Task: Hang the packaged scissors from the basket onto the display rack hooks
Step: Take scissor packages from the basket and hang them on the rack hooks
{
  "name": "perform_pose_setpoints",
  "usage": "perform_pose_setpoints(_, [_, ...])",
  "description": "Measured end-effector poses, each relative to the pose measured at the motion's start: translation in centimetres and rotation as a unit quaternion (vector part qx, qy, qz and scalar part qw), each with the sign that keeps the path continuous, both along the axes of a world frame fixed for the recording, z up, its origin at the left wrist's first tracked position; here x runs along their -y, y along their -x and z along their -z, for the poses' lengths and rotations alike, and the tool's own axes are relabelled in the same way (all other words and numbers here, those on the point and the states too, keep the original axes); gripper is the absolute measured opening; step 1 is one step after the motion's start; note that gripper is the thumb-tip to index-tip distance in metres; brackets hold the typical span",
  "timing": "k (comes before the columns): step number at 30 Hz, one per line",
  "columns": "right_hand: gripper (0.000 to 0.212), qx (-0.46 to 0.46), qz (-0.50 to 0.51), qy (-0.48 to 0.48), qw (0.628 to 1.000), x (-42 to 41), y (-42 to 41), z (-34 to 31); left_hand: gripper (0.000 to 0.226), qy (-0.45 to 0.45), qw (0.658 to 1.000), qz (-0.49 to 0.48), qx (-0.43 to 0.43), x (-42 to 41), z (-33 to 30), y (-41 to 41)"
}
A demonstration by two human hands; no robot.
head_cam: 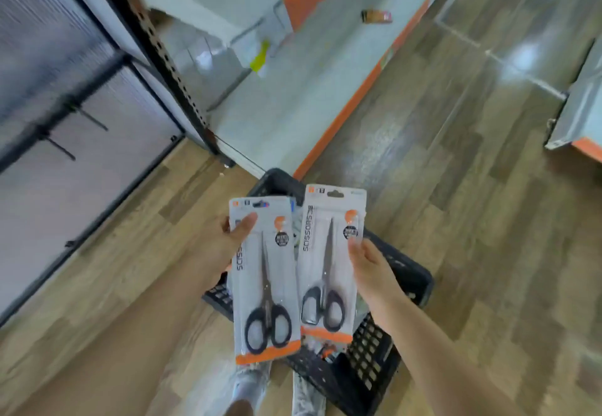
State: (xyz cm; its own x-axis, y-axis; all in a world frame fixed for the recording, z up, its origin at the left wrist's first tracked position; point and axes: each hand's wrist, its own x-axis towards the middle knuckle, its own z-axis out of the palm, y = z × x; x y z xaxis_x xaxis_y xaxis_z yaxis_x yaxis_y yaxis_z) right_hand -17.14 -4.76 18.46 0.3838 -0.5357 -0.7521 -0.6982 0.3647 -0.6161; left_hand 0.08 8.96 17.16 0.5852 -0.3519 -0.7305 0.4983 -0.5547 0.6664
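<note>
Left hand (pixel 224 246): pinches flat glossy scissors pack (pixel 264 280)
Right hand (pixel 368 269): pinches second pack (pixel 330 262)
Basket (pixel 368 363): black plastic lattice, below both

Seen from above, both forearms are bare to the frame's edge, with no sleeve, watch or ring visible on the left hand (pixel 224 246) or the right hand (pixel 368 265). Below, the legs wear pale, faded jeans (pixel 250 383) with a mottled wash; at the bottom edge, what is worn on the feet is too blurred to tell.
</note>
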Motion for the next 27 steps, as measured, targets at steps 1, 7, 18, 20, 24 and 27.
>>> perform_pose_setpoints(1, [0.027, 0.015, -0.008, 0.004, 1.000, -0.1, -0.6, -2.8, 0.020, 0.009, 0.999, -0.029, -0.018, -0.3, -2.9, 0.2])
perform_pose_setpoints(7, [0.046, 0.089, -0.068, 0.084, 0.990, -1.5, -4.2, -20.8, 0.036, 0.115, 0.984, -0.133, 0.009, -1.6, -21.4, 0.5])
perform_pose_setpoints(18, [0.055, 0.294, -0.190, 0.088, 0.932, -8.4, -7.2, -42.0, 0.040, 0.157, 0.942, -0.248, 0.162, -10.4, -44.1, 1.5])
perform_pose_setpoints(20, [0.059, 0.318, -0.206, 0.057, 0.924, -10.0, -7.7, -43.5, 0.068, 0.165, 0.932, -0.277, 0.164, -12.4, -45.4, 1.4])
perform_pose_setpoints(24, [0.052, 0.343, -0.238, 0.063, 0.906, -13.7, -8.8, -45.4, 0.085, 0.174, 0.918, -0.311, 0.176, -16.4, -44.7, -1.1])
perform_pose_setpoints(27, [0.050, 0.359, -0.242, 0.071, 0.899, -16.1, -9.8, -46.7, 0.062, 0.170, 0.906, -0.334, 0.198, -18.5, -48.4, 0.0])
